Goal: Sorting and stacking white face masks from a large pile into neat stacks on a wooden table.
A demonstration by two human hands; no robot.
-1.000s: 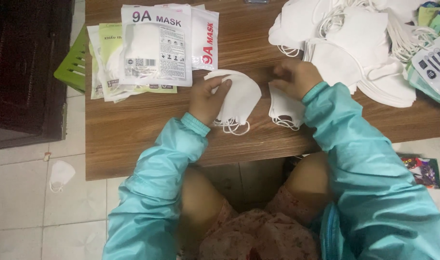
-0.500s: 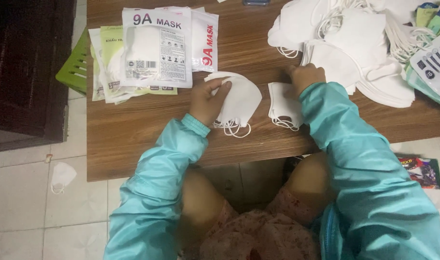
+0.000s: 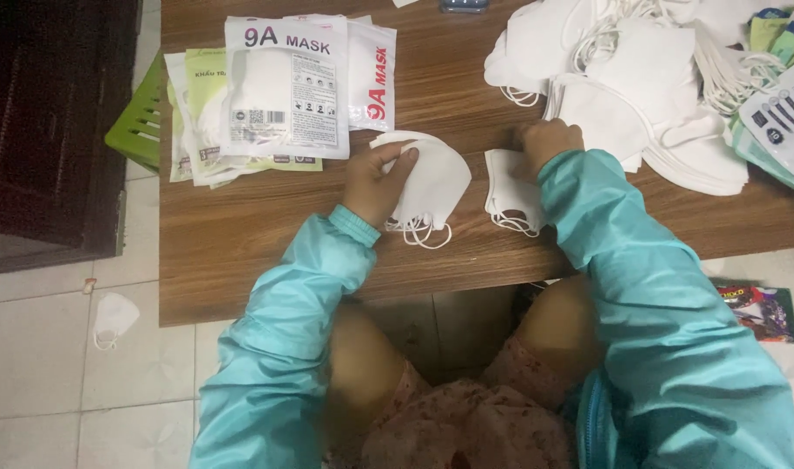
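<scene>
Wooden table (image 3: 266,252), spanning the upper frame. Heap of loose white masks (image 3: 649,104), upper right. Stack of packaged masks (image 3: 280,95), upper left. Folded white mask (image 3: 431,187), centre, pinched at its left edge by the left hand (image 3: 375,182). Second folded mask (image 3: 510,195), just right of centre, under the right hand (image 3: 544,143), whose grip cannot be told. Fallen mask (image 3: 112,317) on floor, lower left.

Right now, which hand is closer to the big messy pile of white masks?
Right. The right hand touches the pile of loose masks; the left hand holds folded masks farther away.
</scene>
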